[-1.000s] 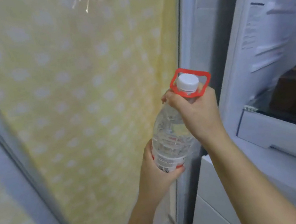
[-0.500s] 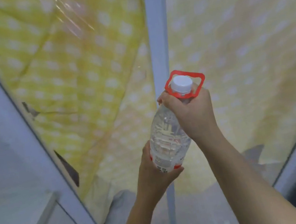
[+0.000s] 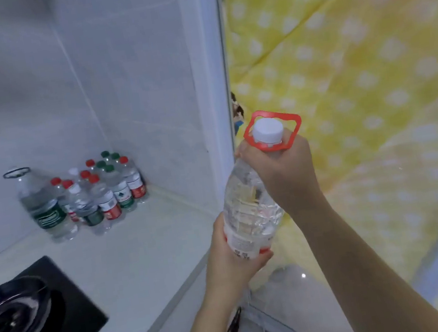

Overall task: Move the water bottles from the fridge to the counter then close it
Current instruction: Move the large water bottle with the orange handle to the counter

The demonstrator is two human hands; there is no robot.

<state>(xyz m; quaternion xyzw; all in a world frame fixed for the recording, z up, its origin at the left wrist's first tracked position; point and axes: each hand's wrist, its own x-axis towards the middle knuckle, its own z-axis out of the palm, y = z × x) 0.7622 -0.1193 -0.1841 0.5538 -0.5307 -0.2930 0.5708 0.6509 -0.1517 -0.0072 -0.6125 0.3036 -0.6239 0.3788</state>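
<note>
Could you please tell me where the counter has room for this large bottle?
The counter is bare between the bottle cluster in the back corner and the black cooktop, out to its front edge. That corner is crowded; a pan covers the cooktop.

Clear bottle with white cap, red handle; yellow white-dotted curtain; black stove.

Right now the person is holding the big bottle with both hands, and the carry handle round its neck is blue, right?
Not quite. The carry handle is red, not blue; the head view shows it. The rest holds: the left hand grips the base of the big bottle and the right hand grips its neck.
</note>
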